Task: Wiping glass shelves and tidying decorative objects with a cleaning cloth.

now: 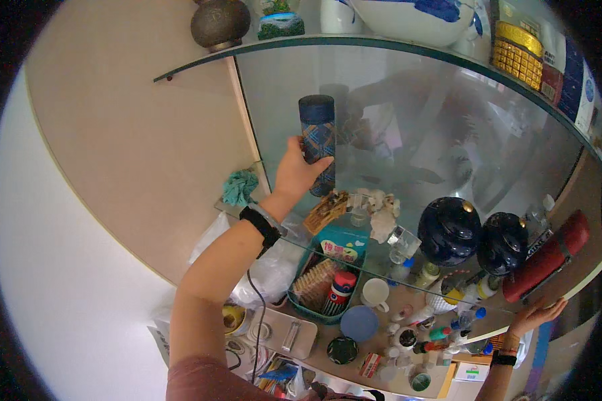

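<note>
My left hand, with a black wristband, is wrapped around a dark blue plaid vacuum flask. The flask is upright at the rear of the glass shelf; whether its base touches the glass cannot be told. Just below it lie a rough brown wood-like piece and pale crystal-like ornaments. A crumpled teal cloth is left of my wrist. Far to the right, my right hand rests at the cabinet's side edge with no object visible in it, below a long red case.
Two glossy dark blue lidded jars stand right of the ornaments. Overhead, a curved glass shelf carries a blue-and-white porcelain vessel and a brown vase. Beneath are a teal basket, a white mug and several small bottles.
</note>
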Demonstrator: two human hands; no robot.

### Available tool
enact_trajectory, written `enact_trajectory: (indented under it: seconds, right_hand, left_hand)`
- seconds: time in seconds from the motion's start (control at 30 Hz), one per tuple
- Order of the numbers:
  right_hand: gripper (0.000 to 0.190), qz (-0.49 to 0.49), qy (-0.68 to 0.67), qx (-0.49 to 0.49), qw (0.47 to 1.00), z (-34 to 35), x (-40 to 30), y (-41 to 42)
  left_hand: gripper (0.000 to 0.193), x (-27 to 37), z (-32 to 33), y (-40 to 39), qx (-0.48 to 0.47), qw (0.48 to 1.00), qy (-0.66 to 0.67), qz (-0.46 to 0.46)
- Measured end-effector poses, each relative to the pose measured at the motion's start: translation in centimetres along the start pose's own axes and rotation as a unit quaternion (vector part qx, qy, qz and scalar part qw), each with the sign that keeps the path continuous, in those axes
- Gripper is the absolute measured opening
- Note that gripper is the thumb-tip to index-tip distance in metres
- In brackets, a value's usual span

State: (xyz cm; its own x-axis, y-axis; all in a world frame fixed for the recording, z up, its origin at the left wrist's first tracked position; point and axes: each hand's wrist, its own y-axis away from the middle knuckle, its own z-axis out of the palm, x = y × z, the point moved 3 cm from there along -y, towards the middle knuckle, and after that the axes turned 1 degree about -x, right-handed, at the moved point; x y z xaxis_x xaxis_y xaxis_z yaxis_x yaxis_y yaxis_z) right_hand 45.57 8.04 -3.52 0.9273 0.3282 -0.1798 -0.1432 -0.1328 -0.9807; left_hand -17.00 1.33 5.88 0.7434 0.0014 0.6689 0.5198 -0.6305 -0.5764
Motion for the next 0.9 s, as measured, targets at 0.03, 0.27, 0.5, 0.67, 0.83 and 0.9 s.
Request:
enact_trajectory:
  seconds: [0.03,0.27,0.5,0.67,0.83,0.9]
  right_hand:
    - [0.054,-0.002,-0.006,0.001,1.0,0.0,-0.1,-0.1]
    - [0.056,-0.007,0.0,-0.01,1.0,0.2,0.7,0.1]
    - [0.056,-0.015,-0.011,0.005,1.0,0.1,-0.2,-0.1]
    - [0.058,0.01,-0.014,-0.01,1.0,0.3,0.0,0.2]
    - [0.061,-0.01,-0.032,0.003,0.999,0.3,0.8,0.2]
    - [0.063,0.004,-0.071,0.011,0.997,0.4,0.7,0.2]
  left_hand:
    - [0.064,-0.6,0.0,-0.1,0.001,1.0,-0.002,-0.001]
    - [0.067,-3.0,-1.1,-0.1,-0.003,1.0,-0.006,0.026]
    - [0.041,-11.3,-8.7,1.2,-0.15,0.867,-0.475,0.019]
    - [0.04,-14.2,-8.2,-1.0,-0.194,0.882,-0.421,-0.082]
    - [0.038,-9.9,-0.9,-0.6,-0.276,0.935,-0.137,0.176]
    - [0.04,-9.9,-0.2,-0.7,-0.276,0.918,-0.189,0.213]
